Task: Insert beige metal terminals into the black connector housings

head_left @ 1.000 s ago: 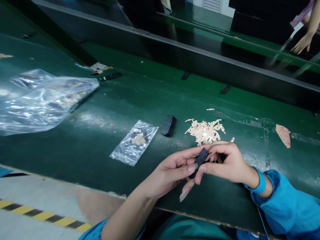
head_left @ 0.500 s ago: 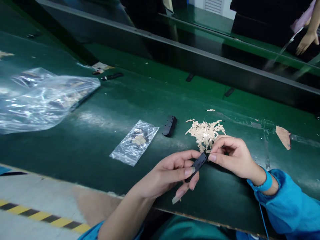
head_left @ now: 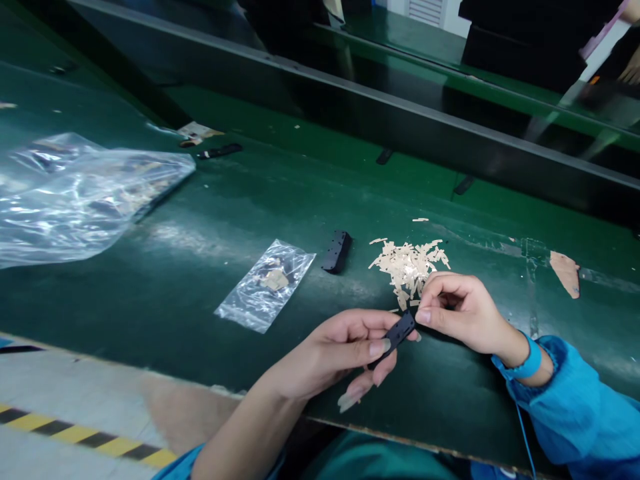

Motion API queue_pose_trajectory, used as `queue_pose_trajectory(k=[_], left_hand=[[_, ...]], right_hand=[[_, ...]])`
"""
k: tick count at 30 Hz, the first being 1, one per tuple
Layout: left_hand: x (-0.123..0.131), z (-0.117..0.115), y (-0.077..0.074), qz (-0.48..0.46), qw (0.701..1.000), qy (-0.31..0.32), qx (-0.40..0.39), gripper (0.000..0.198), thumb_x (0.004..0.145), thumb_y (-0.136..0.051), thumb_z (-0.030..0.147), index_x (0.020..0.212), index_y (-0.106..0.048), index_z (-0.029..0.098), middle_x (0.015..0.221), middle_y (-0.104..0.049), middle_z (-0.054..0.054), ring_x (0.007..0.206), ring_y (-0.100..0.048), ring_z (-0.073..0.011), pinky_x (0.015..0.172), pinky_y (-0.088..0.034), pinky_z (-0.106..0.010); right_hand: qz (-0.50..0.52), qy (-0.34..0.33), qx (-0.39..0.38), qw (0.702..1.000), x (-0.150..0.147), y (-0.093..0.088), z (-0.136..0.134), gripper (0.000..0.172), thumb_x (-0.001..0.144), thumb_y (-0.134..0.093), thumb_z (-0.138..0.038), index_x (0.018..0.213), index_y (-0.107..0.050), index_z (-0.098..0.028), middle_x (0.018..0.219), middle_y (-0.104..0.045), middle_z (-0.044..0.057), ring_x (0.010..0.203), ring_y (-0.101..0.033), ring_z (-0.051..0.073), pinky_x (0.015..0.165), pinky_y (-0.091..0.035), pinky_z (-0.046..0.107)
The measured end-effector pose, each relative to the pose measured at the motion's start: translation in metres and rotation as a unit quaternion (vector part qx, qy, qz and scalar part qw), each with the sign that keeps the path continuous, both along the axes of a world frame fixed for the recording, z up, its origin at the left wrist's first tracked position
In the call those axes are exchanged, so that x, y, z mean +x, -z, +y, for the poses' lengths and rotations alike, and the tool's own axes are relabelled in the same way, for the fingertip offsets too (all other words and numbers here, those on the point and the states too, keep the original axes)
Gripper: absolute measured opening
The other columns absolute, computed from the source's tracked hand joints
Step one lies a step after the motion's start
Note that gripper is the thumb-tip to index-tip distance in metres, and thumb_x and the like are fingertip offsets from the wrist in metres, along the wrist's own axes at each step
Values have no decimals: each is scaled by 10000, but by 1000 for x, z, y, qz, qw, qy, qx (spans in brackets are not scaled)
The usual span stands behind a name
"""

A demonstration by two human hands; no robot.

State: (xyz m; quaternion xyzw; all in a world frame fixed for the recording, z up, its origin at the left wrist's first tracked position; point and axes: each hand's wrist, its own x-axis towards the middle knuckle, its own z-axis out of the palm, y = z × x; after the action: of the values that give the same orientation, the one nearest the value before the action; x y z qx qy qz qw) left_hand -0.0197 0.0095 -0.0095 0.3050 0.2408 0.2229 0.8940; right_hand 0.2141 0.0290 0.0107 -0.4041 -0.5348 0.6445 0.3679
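My left hand [head_left: 345, 353] pinches a small black plastic strip [head_left: 396, 336] between thumb and fingers, just above the green belt [head_left: 200, 253]. The fingertips of my right hand [head_left: 463, 310] are pressed together at the strip's far end, next to a pile of small beige paper slips [head_left: 410, 263]. Whether they hold a slip is too small to see. A second black strip [head_left: 337, 251] lies flat on the belt, left of the pile. A blue band circles my right wrist.
A small clear bag [head_left: 267, 285] lies left of my hands. A large crumpled clear bag [head_left: 75, 197] sits at far left. A dark rail [head_left: 400, 127] runs across behind the belt. Another person's hand [head_left: 631, 70] shows at top right. A beige scrap [head_left: 565, 272] sticks to the belt.
My right hand let go of the black strip's side and drew back toward the slip pile, fingertips now at the strip's end. My left hand keeps the strip.
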Motion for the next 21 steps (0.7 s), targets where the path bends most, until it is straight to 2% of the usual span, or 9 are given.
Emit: queue_pose_trajectory(k=[5, 7, 10, 12, 14, 16, 19, 21], left_hand=[[1, 2, -1, -3, 1000, 13, -10, 328, 948, -737, 363, 1189, -753, 141, 669, -602, 15, 387, -390, -30, 386, -380, -143], [0, 3, -2, 6, 1000, 28, -6, 348, 943, -732, 403, 1159, -758, 131, 638, -570, 24, 385, -346, -33, 373, -319, -155], [-2, 5, -3, 24, 994, 100, 28, 364, 959, -681, 449, 1083, -777, 121, 580, -512, 38, 397, -262, -45, 380, -171, -198], [-3, 7, -5, 50, 988, 132, 68, 351, 978, -635, 451, 1032, -782, 136, 570, -473, 44, 443, -271, -68, 431, -164, -229], [-3, 7, -8, 99, 983, 105, 110, 321, 992, -603, 437, 983, -759, 157, 597, -448, 43, 518, -322, -99, 488, -221, -241], [0, 7, -11, 151, 977, 63, 136, 276, 1000, -587, 417, 973, -714, 174, 661, -456, 38, 593, -370, -119, 539, -285, -237], [8, 6, -15, 198, 967, 57, 148, 251, 1017, -562, 416, 1085, -662, 195, 714, -460, 45, 625, -397, -124, 550, -319, -218], [14, 6, -18, 221, 961, 63, 155, 321, 1036, -520, 426, 1251, -616, 208, 693, -471, 55, 590, -402, -125, 522, -308, -218]], right_hand=[[9, -17, -23, 1000, 1, 2, 0, 343, 798, -903, -459, 760, -697, -188, 685, -576, -12, 586, -461, 114, 499, -346, 245], [9, -44, -50, 998, 2, 4, 1, 377, 796, -896, -485, 787, -670, -184, 701, -566, -20, 589, -471, 108, 505, -357, 239], [3, -149, -87, 985, 5, 3, 4, 441, 726, -939, -486, 834, -633, -187, 709, -561, -44, 594, -485, 96, 508, -382, 213], [-10, -210, -83, 974, 7, 0, 6, 408, 775, -898, -502, 867, -652, -190, 699, -592, -44, 592, -495, 100, 515, -402, 210], [-55, -215, -33, 974, 8, -7, 6, 340, 861, -824, -508, 925, -702, -197, 753, -649, -17, 631, -536, 119, 566, -444, 234], [-139, -194, 73, 968, 8, -15, 4, 299, 866, -834, -474, 978, -739, -213, 845, -682, 9, 714, -585, 150, 649, -470, 275], [-262, -196, 225, 918, 8, -25, 1, 204, 869, -849, -364, 980, -762, -217, 865, -692, 25, 796, -625, 194, 721, -465, 323], [-301, -202, 266, 893, 10, -27, 3, 121, 919, -793, -320, 982, -768, -219, 860, -713, 35, 808, -636, 208, 736, -468, 340]])
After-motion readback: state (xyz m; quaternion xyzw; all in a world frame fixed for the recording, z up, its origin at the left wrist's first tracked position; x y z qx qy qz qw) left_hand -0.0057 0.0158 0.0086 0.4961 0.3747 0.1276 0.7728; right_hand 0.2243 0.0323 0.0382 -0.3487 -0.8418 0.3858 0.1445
